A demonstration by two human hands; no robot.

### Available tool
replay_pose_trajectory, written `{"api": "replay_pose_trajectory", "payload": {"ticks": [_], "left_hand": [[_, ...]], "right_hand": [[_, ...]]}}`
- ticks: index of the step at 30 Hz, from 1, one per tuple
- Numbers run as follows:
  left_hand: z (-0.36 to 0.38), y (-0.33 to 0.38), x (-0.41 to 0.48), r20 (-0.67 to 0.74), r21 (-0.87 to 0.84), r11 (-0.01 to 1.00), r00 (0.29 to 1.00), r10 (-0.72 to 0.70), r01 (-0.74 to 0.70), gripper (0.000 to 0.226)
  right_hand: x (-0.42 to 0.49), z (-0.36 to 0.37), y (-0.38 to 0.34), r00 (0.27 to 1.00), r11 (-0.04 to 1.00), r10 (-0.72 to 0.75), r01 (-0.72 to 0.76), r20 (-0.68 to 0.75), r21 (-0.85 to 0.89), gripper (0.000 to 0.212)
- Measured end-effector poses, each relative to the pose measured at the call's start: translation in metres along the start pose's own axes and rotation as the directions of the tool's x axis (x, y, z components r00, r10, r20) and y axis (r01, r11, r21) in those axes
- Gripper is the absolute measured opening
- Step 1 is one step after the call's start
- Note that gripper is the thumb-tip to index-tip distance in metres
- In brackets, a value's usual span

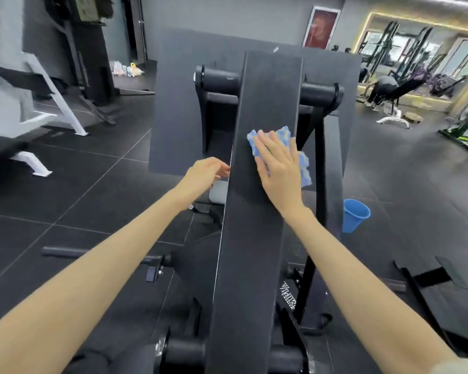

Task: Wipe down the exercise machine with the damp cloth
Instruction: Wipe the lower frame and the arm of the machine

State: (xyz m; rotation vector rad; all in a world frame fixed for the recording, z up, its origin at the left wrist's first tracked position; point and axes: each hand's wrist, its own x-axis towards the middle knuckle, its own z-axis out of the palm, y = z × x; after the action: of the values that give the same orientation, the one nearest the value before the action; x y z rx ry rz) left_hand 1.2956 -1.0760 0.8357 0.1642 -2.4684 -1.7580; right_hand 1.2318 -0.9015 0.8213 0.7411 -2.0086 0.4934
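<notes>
Head view, looking down the exercise machine's long black pad. Right hand lies flat on the blue cloth, fingers straight and spread, pressing it onto the pad's upper right part; much of the cloth is hidden under the palm. Left hand sits at the pad's left edge, fingers loosely curled there, their tips hidden behind the edge, so whether it grips anything I cannot tell. Blue bucket stands on the floor just right of the pad, partly cut off by the frame. Background is blurred; the pad's near end runs out of view.
</notes>
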Motion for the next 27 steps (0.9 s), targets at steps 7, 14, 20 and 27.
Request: {"api": "replay_pose_trajectory", "payload": {"ticks": [7, 14, 20, 27], "left_hand": [[0.025, -0.043, -0.037, -0.056, -0.047, 0.995, 0.994, -0.091, 0.089, 0.032], [0.034, -0.054, -0.069, -0.164, -0.037, 0.982, 0.968, -0.188, 0.185, 0.028], [0.04, -0.059, -0.119, -0.251, -0.035, 0.965, 0.933, -0.259, 0.259, 0.028], [0.04, -0.067, -0.179, -0.337, -0.099, 0.94, 0.878, -0.34, 0.326, 0.024]], "right_hand": [[-0.18, -0.019, -0.047, 0.851, 0.869, -0.491, 0.465, 0.185, 0.169, 0.039], [-0.061, 0.003, -0.003, 0.874, 0.88, -0.474, 0.467, 0.106, 0.087, 0.034], [-0.094, 0.005, -0.041, 0.958, 0.947, -0.28, 0.264, 0.068, 0.185, 0.043], [-0.222, -0.02, -0.037, 0.528, 0.593, -0.805, 0.7, 0.27, 0.398, 0.044]]}}
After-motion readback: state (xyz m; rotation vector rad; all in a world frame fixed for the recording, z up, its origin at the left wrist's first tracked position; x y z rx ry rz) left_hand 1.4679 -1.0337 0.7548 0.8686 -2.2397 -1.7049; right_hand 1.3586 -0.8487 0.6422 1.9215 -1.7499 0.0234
